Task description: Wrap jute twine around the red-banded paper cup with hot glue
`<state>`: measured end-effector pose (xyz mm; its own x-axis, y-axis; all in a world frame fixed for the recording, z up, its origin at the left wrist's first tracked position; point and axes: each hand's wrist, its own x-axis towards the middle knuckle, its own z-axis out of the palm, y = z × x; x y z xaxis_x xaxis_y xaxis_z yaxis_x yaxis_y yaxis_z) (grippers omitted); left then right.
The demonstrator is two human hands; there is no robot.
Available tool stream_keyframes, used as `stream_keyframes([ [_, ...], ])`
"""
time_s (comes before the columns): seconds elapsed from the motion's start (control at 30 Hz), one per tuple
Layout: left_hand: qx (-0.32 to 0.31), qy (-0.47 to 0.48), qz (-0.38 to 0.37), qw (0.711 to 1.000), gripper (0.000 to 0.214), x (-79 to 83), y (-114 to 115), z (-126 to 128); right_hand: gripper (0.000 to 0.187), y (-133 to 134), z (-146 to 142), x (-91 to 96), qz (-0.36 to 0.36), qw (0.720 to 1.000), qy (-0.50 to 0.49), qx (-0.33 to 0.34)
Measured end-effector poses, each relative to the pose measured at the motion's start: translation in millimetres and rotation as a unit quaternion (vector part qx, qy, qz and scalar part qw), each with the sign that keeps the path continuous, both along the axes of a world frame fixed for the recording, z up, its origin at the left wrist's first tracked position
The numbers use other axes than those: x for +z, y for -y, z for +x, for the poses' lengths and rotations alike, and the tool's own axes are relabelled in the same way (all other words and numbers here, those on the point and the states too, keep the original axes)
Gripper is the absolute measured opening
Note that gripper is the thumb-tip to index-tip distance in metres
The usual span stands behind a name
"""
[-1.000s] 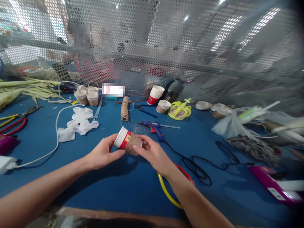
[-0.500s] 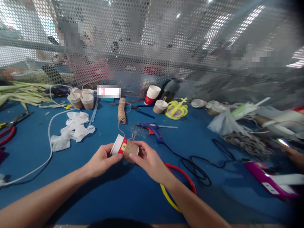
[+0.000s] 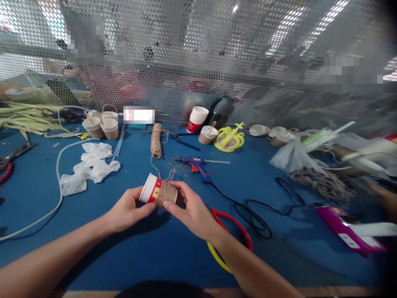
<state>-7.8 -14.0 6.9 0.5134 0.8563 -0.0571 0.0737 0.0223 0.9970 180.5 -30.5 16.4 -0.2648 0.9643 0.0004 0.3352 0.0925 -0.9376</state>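
Between my two hands a paper cup (image 3: 148,188) lies tipped on its side above the blue table, its white rim to the left. Brown twine (image 3: 167,193) is wound round its base half, beside a red printed band. My left hand (image 3: 128,209) grips the cup near its rim. Fingers of my right hand (image 3: 189,207) close on the twine-wrapped end, thumb in front; the far fingertips are hidden. A loose strand runs from the cup to the twine roll (image 3: 156,141) behind it. Just beyond my right hand lies a blue glue gun (image 3: 195,164).
Wrapped cups with handles (image 3: 109,127) stand at the back left, near white crumpled pieces (image 3: 93,163). Stacked cups (image 3: 197,120) and a yellow woven crown shape (image 3: 229,138) are at the back. A purple power strip (image 3: 347,227), black cord and another person's hand (image 3: 384,196) are at right.
The view has shifted slightly, so most things sit a little further left and higher. Both hands keep hold of the cup, which looks much the same.
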Motion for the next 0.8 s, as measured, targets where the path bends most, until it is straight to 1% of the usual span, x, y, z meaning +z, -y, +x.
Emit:
stream_keyframes([
  [0.1,-0.023,-0.025,0.034,0.999,0.023,0.1,1.6,-1.0,0.046,-2.4,2.1,3.1,-0.001,0.999,-0.032,0.007],
  [0.2,-0.057,-0.043,0.063,0.995,0.02,0.8,3.6,-1.4,0.037,-4.6,2.8,4.9,-0.06,0.993,-0.097,0.01],
  [0.3,-0.089,-0.054,0.092,0.99,0.02,3.2,6.0,-0.7,0.029,-5.2,0.5,3.4,-0.126,0.98,-0.155,-0.018],
  [0.37,-0.109,-0.052,0.112,0.986,0.018,5.4,7.7,0.3,0.024,-5.4,-1.6,1.2,-0.145,0.971,-0.187,-0.044],
  [0.43,-0.125,-0.047,0.125,0.983,0.015,7.5,9.2,1.3,0.021,-6.1,-3.0,-0.7,-0.146,0.966,-0.204,-0.062],
  [0.5,-0.131,-0.043,0.131,0.982,0.013,9.1,10.3,1.9,0.02,-7.0,-3.3,-1.6,-0.132,0.969,-0.197,-0.073],
  [0.6,-0.13,-0.048,0.13,0.982,0.012,10.0,11.1,1.6,0.021,-7.7,-2.6,-1.6,-0.109,0.978,-0.162,-0.075],
  [0.7,-0.128,-0.054,0.131,0.982,0.011,8.9,11.3,0.8,0.022,-6.9,-2.1,-2.7,-0.099,0.985,-0.124,-0.072],
  [0.8,-0.126,-0.051,0.144,0.98,0.01,6.2,10.9,0.4,0.023,-5.9,-1.5,-6.1,-0.091,0.987,-0.11,-0.067],
])
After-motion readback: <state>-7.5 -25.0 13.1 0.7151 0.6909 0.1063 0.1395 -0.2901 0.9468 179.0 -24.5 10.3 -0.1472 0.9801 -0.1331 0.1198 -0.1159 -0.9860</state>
